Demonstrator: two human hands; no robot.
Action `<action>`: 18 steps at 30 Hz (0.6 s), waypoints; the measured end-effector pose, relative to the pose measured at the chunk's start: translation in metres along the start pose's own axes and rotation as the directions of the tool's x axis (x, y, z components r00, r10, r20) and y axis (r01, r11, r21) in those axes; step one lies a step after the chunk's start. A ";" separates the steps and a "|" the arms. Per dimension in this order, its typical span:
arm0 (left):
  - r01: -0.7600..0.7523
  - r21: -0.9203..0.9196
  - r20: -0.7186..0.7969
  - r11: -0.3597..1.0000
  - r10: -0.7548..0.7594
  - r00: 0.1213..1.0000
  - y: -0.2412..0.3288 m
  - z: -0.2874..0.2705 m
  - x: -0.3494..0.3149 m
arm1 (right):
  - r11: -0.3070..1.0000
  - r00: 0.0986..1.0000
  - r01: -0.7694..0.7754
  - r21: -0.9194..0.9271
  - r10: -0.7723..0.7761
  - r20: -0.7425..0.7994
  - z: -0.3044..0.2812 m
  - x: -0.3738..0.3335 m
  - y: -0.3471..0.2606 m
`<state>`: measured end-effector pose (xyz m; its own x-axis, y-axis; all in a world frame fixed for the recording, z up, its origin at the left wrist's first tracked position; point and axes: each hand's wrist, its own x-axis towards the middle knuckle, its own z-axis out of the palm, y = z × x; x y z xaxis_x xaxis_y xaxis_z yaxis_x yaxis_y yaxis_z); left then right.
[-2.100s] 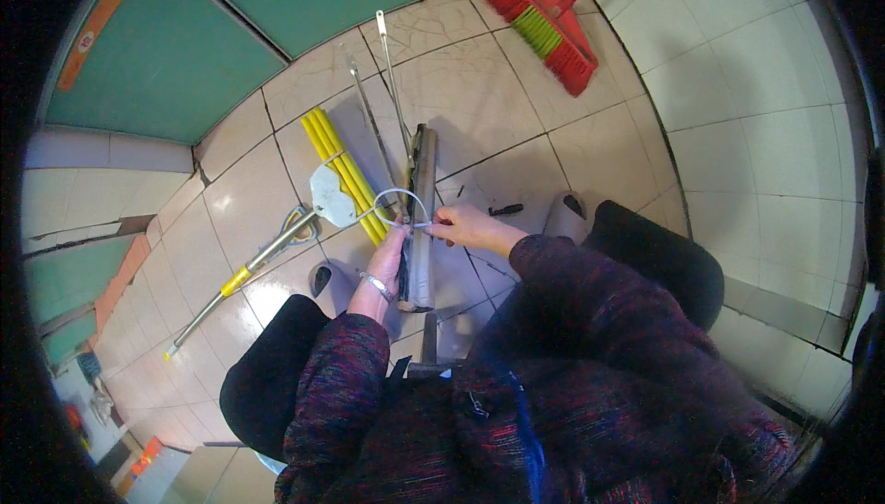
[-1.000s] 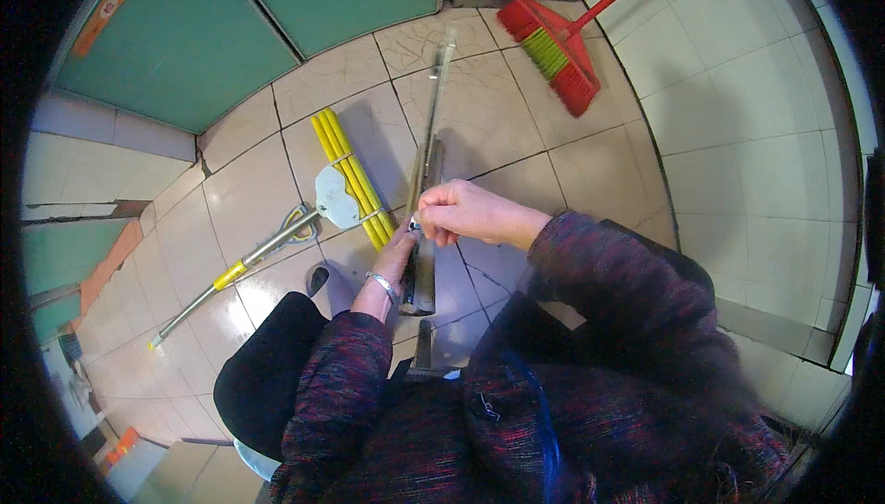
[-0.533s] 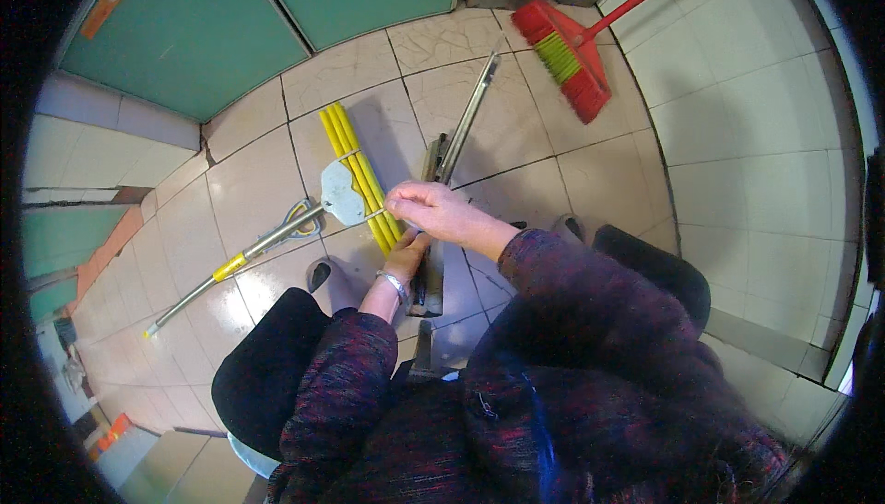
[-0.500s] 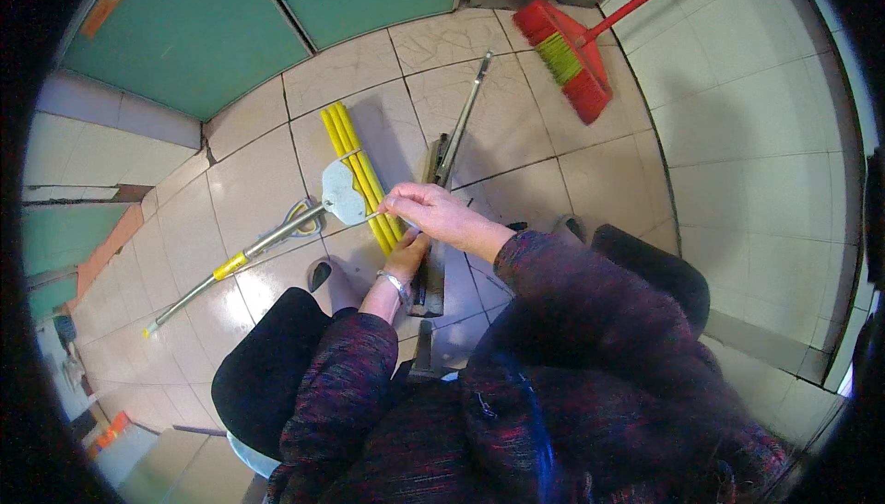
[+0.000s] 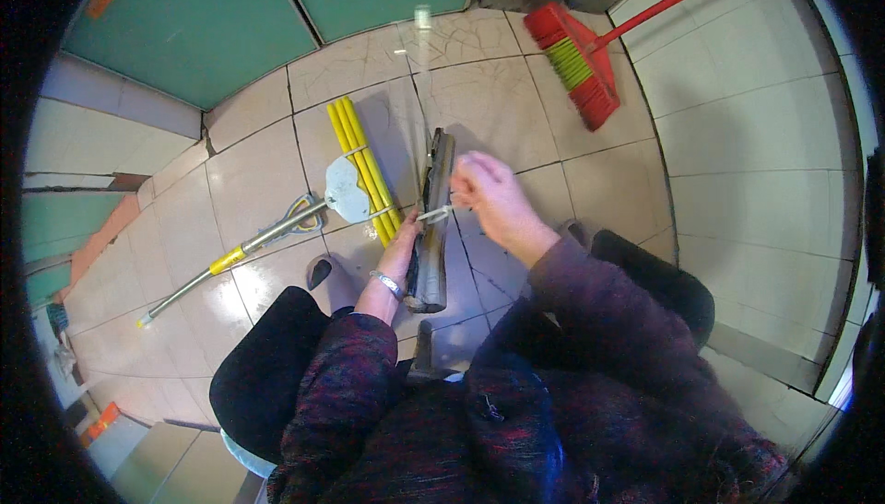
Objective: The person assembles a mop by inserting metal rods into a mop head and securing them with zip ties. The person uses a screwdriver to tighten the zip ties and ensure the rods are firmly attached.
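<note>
Yellow rods (image 5: pixel 361 165) — three, bundled

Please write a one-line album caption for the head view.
Left hand steadies a dark flat bar while right hand pulls a thin white tie.

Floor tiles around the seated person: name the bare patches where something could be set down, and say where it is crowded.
Bare tiles lie right of the right hand, below the red broom. Another bare patch lies between the yellow rods and the green wall. It is crowded in the middle, where the left hand, grey bar, rods and metal-handled tool lie close together.
</note>
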<state>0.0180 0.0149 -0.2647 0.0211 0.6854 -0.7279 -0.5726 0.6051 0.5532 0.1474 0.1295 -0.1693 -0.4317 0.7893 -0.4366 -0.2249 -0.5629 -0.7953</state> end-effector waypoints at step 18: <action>-0.167 0.325 0.074 0.931 0.152 0.986 -0.011 0.017 0.005 | 0.991 0.997 0.055 -0.125 -0.048 0.061 0.088 0.043 0.009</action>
<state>0.0382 0.0182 -0.2673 -0.0056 0.7972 -0.6037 -0.2697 0.5802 0.7685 0.0493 0.1368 -0.1586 -0.4731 0.7990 -0.3713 -0.1379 -0.4834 -0.8645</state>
